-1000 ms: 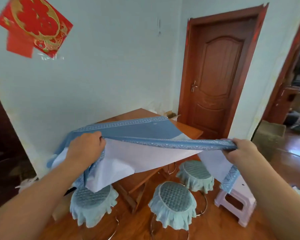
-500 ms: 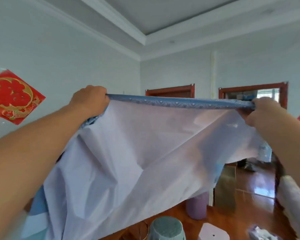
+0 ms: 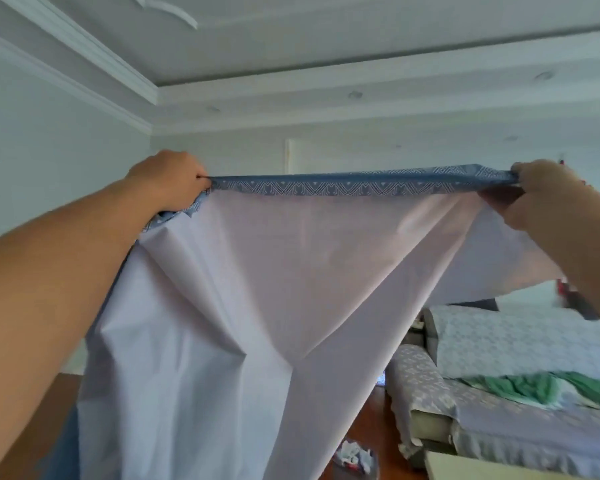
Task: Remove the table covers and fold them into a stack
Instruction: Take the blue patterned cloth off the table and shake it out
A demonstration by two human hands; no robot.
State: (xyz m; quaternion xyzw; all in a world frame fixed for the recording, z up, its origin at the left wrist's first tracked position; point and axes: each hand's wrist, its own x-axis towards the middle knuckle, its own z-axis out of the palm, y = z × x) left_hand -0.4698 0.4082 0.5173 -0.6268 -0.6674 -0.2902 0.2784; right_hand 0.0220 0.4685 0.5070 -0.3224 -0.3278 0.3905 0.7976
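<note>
Table cover [image 3: 250,306] held aloft, pale underside facing the camera, blue patterned hem stretched taut along top. Sofa [image 3: 520,386] lower right, green cloth [image 3: 541,386] apparently lying on it. Left hand [image 3: 174,181] and right hand [image 3: 548,195] each fisted around a hem corner.

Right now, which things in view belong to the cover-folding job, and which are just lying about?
Part of the job:
- table cover, held up and hanging, pale underside toward the camera
- left hand gripping one end of its blue patterned edge
- right hand gripping the other end

Just lying about:
- sofa with patterned covers
- green cloth on the sofa
</note>
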